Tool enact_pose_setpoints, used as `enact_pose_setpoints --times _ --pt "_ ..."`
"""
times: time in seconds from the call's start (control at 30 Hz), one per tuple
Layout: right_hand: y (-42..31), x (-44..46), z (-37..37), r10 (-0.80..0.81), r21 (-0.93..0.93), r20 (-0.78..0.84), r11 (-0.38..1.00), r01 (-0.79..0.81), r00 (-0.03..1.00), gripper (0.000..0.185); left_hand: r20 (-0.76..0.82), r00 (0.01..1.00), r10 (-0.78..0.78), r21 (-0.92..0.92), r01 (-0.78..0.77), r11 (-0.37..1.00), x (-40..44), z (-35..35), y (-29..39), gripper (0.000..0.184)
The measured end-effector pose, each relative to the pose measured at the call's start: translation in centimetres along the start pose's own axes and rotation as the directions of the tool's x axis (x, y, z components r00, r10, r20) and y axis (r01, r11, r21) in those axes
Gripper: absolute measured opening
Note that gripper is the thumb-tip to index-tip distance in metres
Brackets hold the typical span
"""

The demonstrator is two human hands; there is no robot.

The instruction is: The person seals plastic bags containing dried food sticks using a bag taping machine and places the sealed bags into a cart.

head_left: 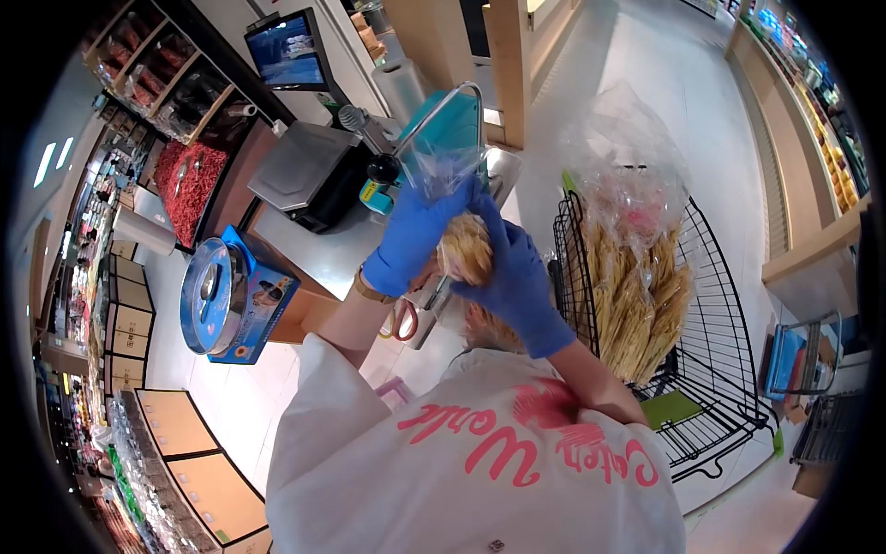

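Note:
Both of my hands wear blue gloves and meet around a clear plastic bag with pale yellow dried sticks inside. My left hand is closed at the bag's gathered upper part, with loose clear plastic rising above it. My right hand wraps the bag's right side, its fingers bent around it. The bag hangs over the end of a metal counter, in front of my apron. Red-handled scissors lie just below my left wrist.
A wire cart with a large bag of yellow sticks stands at right. A scale, a monitor and a plastic roll are at upper left. A round blue-rimmed tray sits at left, near red dried goods.

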State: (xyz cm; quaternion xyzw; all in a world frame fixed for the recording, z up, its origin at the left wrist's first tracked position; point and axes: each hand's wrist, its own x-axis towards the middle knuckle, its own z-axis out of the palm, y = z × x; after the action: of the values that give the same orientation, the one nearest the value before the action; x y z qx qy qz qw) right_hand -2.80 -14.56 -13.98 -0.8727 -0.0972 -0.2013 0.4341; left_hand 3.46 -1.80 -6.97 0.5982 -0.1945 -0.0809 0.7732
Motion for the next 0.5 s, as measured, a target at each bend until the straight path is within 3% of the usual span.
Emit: enact_pose_setpoints --times 0.07,0.1,0.13,0.17,0.2,0.23,0.27,0.3,0.33,0.37,0.4,0.43,0.47,0.5 --pt "0.2 -0.5 -1.7 -0.118 0.032 0.131 0.993 0.115 0.984 0.1 0.014 1.0 0.019 -0.054 -0.019 0.998 0.0 0.1 0.4 0.02" --pt "1.1 0.2 -2.2 -0.121 0.036 0.131 0.992 0.117 0.984 0.1 0.136 0.989 -0.05 -0.081 0.061 0.995 -0.1 0.1 0.7 0.018" --pt "2.2 1.3 -2.6 -0.216 0.21 0.063 0.957 0.198 0.974 0.097 0.257 0.959 -0.118 -0.098 0.147 0.984 -0.2 0.0 0.8 0.017" --pt "2.9 1.9 -2.7 -0.294 0.37 -0.019 0.886 0.28 0.956 0.093 0.254 0.96 -0.122 -0.098 0.151 0.984 -0.2 0.2 0.7 0.017" --pt "2.8 2.0 -2.4 -0.295 0.374 -0.017 0.884 0.28 0.955 0.093 0.35 0.925 -0.144 -0.142 0.205 0.968 0.1 0.4 0.5 0.019" --pt "2.5 2.2 -1.8 -0.163 0.627 0.25 0.778 -0.031 0.954 0.088 0.446 0.881 -0.159 -0.178 0.261 0.949 0.2 0.5 0.5 0.023" --pt "1.9 2.3 -1.3 -0.143 0.731 0.393 0.648 -0.214 0.908 0.083 0.444 0.882 -0.158 -0.172 0.257 0.951 0.1 0.6 0.9 0.023" --pt "1.3 2.5 -0.8 -0.119 0.766 0.526 0.497 -0.408 0.842 0.079 0.305 0.943 -0.131 -0.019 0.144 0.989 0.0 0.7 1.5 0.029" --pt "0.3 2.7 -0.2 -0.127 0.769 0.523 0.496 -0.403 0.843 0.079 0.167 0.983 -0.074 0.149 0.049 0.988 0.0 0.7 2.0 0.035" --pt "-0.8 2.7 0.5 -0.003 0.657 0.36 0.711 -0.251 0.933 0.08 0.164 0.984 -0.074 0.153 0.049 0.987 0.4 -0.1 1.4 0.035" --pt "-1.7 2.6 0.9 0.068 0.459 0.156 0.878 -0.133 0.985 0.08 0.132 0.99 0.048 0.363 -0.093 0.927 1.0 -1.6 0.1 0.04" --pt "-1.5 2.5 2.0 -0.02 0.127 -0.015 0.992 0.022 1.0 0.08 0.13 0.977 0.172 0.558 -0.215 0.801 1.3 -2.8 -0.8 0.045" --pt "-1.4 1.8 2.3 -0.021 0.13 -0.017 0.991 0.023 1.0 0.08 0.13 0.977 0.172 0.562 -0.215 0.799 1.1 -3.7 -1.5 0.045" --pt "-2.0 1.3 2.0 -0.08 0.018 -0.015 0.997 0.08 0.997 0.077 0.164 0.96 0.228 0.744 -0.272 0.611 0.8 -4.4 -1.8 0.042"
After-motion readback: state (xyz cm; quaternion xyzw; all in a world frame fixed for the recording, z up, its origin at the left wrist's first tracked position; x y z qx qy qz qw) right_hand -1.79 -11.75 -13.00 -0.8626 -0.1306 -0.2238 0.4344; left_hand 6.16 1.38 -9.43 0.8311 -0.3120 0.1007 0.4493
